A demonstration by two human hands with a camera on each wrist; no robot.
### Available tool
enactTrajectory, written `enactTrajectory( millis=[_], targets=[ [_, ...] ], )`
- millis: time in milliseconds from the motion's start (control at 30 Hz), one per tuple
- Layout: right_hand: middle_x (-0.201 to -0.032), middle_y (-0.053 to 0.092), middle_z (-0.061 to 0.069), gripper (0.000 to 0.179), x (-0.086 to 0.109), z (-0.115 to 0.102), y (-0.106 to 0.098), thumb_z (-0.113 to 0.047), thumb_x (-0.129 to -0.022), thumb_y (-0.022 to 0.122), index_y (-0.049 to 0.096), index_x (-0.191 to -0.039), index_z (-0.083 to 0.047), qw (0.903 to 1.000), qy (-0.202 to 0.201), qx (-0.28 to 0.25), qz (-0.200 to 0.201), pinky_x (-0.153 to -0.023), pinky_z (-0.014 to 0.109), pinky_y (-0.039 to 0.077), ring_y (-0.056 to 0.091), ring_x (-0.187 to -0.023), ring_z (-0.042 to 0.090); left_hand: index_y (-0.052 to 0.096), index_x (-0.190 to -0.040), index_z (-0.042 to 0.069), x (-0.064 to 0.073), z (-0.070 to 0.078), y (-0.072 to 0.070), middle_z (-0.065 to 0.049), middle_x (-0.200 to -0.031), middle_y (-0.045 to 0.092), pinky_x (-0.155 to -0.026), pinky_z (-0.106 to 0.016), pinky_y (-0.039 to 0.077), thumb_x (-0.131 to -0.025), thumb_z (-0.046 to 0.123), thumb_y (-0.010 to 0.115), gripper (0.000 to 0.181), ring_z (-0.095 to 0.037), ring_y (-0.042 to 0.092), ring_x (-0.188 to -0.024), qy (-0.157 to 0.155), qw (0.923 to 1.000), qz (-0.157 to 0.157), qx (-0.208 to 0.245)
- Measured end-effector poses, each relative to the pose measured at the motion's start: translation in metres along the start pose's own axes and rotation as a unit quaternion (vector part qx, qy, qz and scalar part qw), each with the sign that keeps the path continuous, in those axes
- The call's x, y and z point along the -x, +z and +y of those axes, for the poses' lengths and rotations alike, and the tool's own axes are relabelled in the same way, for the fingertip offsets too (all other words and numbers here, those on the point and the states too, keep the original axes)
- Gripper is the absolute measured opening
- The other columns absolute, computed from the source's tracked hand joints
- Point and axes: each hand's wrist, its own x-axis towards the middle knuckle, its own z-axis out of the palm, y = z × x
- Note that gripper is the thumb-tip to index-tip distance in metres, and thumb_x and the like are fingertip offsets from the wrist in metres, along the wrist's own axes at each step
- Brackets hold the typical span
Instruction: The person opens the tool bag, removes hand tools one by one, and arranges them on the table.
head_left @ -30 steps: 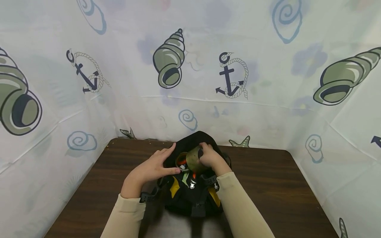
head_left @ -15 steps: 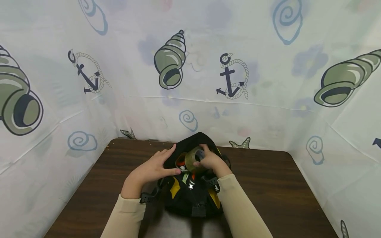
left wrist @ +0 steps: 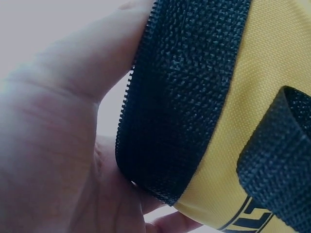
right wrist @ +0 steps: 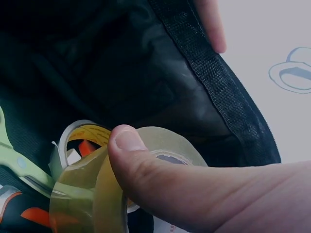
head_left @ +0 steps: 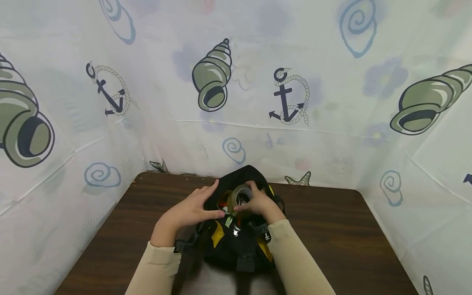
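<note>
A black and yellow zippered bag (head_left: 236,176) stands unzipped on the table, its mouth toward me. My left hand (head_left: 184,211) rests against the left side of the mouth with fingers and thumb spread; the left wrist view shows the zipper edge (left wrist: 127,90) right by it. My right hand (head_left: 259,205) grips a roll of clear packing tape (right wrist: 75,201) at the opening, thumb across its near side. Beside it inside the bag lies another tape roll (right wrist: 73,130) with a yellow inner core. Green-handled scissors (right wrist: 22,167) and a black and orange item (right wrist: 36,216) lie further left.
The brown wood-grain table (head_left: 332,229) extends on both sides of the bag. White cloth (head_left: 158,82) printed with shells and anchors hangs behind and at both sides. A black strap with a buckle (head_left: 246,262) hangs at the bag's front.
My right hand has turned the packing tape, so its hole now faces the head camera, and the roll sits slightly further left. My left hand has stayed at the bag's edge.
</note>
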Motion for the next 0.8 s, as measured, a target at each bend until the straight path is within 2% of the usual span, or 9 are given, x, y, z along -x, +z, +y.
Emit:
enactTrajectory(
  millis=[200, 400, 467, 700, 800],
  targets=[
    [-0.169, 0.042, 0.027, 0.113, 0.002, 0.0, 0.0, -0.038, -0.085, 0.096, 0.026, -0.172, -0.025, 0.9994, -0.032, -0.003, -0.015, -0.118, 0.068, 0.045, 0.046, -0.153, 0.051, 0.01, -0.177, 0.033, 0.0, 0.001, 0.001, -0.017, -0.183, 0.014, -0.127, -0.081, 0.018, -0.095, 0.073, 0.071, 0.11, -0.052, 0.005, -0.169, 0.003, 1.0, 0.0, 0.002],
    [-0.178, 0.015, 0.031, 0.133, 0.006, -0.001, 0.0, -0.02, -0.076, 0.103, 0.015, -0.176, -0.031, 0.9981, -0.049, 0.014, -0.033, -0.113, 0.063, 0.051, 0.047, -0.151, 0.051, 0.009, -0.177, 0.033, 0.001, 0.001, 0.001, -0.017, -0.184, 0.013, -0.128, -0.08, 0.018, -0.095, 0.072, 0.072, 0.11, -0.051, 0.004, -0.169, 0.002, 1.0, -0.002, 0.006],
    [-0.178, 0.014, 0.031, 0.134, 0.007, -0.001, 0.0, -0.018, -0.075, 0.103, 0.016, -0.176, -0.029, 0.998, -0.053, 0.019, -0.028, -0.11, 0.06, 0.054, 0.051, -0.147, 0.049, 0.009, -0.177, 0.033, 0.001, 0.001, 0.001, -0.017, -0.184, 0.013, -0.128, -0.08, 0.018, -0.095, 0.072, 0.072, 0.111, -0.051, 0.004, -0.169, 0.0, 1.0, -0.002, 0.007],
    [-0.162, 0.04, 0.029, 0.118, 0.01, -0.004, 0.001, -0.025, -0.08, 0.099, 0.024, -0.17, -0.01, 0.9961, -0.075, 0.047, 0.006, -0.106, 0.054, 0.057, 0.061, -0.132, 0.039, 0.009, -0.177, 0.033, 0.0, 0.0, 0.001, -0.018, -0.183, 0.014, -0.126, -0.081, 0.019, -0.095, 0.073, 0.071, 0.11, -0.052, 0.004, -0.169, 0.001, 1.0, -0.003, 0.002],
    [-0.155, 0.046, 0.028, 0.115, 0.014, -0.008, -0.002, -0.027, -0.08, 0.098, 0.027, -0.168, -0.007, 0.9957, -0.08, 0.045, 0.013, -0.102, 0.053, 0.058, 0.063, -0.124, 0.037, 0.009, -0.177, 0.033, 0.0, -0.001, 0.001, -0.016, -0.184, 0.014, -0.127, -0.08, 0.019, -0.095, 0.074, 0.071, 0.11, -0.05, 0.005, -0.169, 0.0, 1.0, -0.003, 0.001]
  ],
)
